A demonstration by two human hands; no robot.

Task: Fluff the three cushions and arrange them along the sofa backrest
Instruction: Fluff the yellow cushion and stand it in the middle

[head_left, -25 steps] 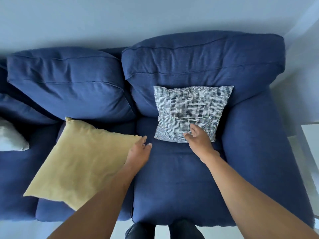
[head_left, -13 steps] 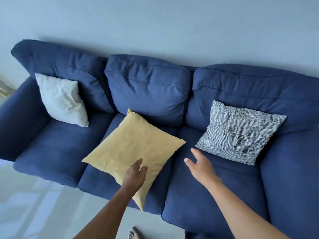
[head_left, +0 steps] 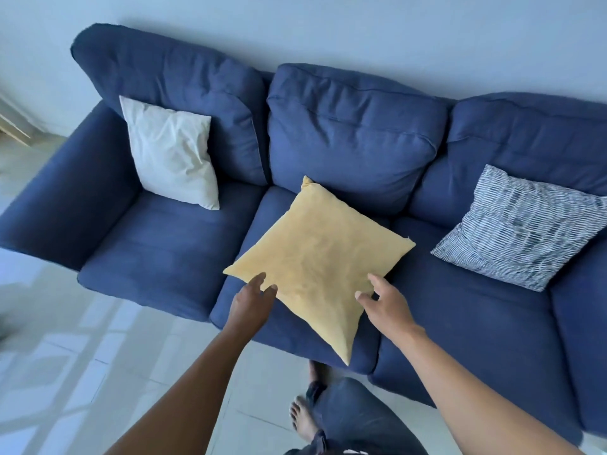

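A yellow cushion [head_left: 320,261] lies flat and skewed on the middle seat of the blue sofa [head_left: 157,247], one corner hanging over the front edge. My left hand [head_left: 251,302] is at its front left edge and my right hand [head_left: 382,302] at its front right edge, fingers spread, touching or just short of the fabric. A white cushion [head_left: 172,152] leans against the left backrest. A blue-and-white patterned cushion [head_left: 522,228] leans against the right backrest.
The sofa stands against a pale wall [head_left: 361,31]. White tiled floor [head_left: 82,372] lies in front of it. My bare feet and dark trousers [head_left: 345,418] are close to the sofa's front edge.
The view has swung left from the patterned cushion to the yellow one. My right hand left the patterned cushion, and both hands have moved to the yellow cushion's front edges.
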